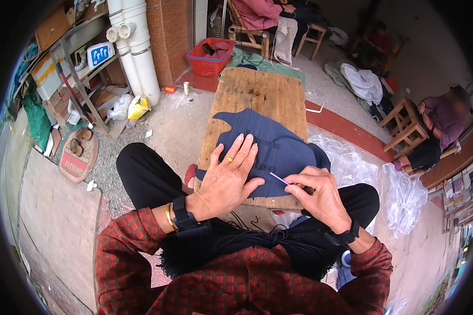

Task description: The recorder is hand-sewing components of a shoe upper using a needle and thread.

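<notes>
A navy blue textured cloth piece (pixel 294 157) with curved, pointed edges lies flat on a small wooden table (pixel 278 89). Dark cords (pixel 270 153) run across its middle. My left hand (pixel 223 181) rests flat on the left part of the cloth, fingers stretched out, with nothing gripped. Between its thumb and fingertips, my right hand (pixel 318 194) pinches a thin purple stick (pixel 279 178), whose tip points up and left over the cloth's near part. The stick's exact kind cannot be made out. Across my lap lies a bundle of black cords (pixel 268 240).
Beyond the table stands a red plastic basket (pixel 209 56) holding cloth. Clear plastic sheeting (pixel 347 163) lies to the right. Other people sit on the far side and at right, one beside a wooden stool (pixel 407 126). White pipes (pixel 136 52) and a cluttered shelf stand left.
</notes>
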`<state>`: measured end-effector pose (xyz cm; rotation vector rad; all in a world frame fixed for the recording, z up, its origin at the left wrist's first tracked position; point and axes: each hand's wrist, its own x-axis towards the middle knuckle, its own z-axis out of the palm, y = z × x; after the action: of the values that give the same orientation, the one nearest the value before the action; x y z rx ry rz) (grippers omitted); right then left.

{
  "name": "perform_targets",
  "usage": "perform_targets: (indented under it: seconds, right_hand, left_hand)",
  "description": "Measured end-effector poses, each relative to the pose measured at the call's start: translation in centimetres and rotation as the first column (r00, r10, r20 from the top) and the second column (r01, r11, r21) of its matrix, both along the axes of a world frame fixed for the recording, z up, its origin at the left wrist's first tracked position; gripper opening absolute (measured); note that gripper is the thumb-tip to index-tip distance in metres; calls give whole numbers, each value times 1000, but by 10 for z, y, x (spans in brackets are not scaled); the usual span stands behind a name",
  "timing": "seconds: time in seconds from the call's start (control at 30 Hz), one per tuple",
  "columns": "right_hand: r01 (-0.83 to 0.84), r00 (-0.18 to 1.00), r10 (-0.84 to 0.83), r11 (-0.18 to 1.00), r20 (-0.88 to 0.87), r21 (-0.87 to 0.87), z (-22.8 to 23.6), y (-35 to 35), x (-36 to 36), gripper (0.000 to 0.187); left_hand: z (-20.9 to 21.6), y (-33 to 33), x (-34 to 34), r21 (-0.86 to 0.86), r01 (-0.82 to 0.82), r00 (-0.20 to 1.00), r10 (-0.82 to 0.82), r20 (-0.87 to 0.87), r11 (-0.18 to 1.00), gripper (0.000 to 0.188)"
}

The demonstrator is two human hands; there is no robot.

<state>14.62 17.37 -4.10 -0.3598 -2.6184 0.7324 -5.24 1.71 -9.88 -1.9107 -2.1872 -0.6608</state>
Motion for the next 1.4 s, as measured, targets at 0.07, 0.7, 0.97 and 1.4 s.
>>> perform_targets:
  seconds: [0.07,0.7,0.97,1.4]
  right_hand:
    - [25,1000,-25,998,2,51,-1,-4,0,13]
    - [226,973,-228,972,22,70,-4,-36,-21,7]
    - [362,926,-323,906,-194,220,-31,-55,-35,9]
    - [281,959,-270,941,-81,187,-25,-48,-34,13]
  left_hand:
    - [0,0,2,11,-12,1000,12,0,1000,75]
    - [-2,7,27,50,-93,996,94,-13,994,75]
    - [-9,9,26,38,-74,997,74,-6,997,68]
    - [-9,5,27,70,-81,997,81,-4,994,65]
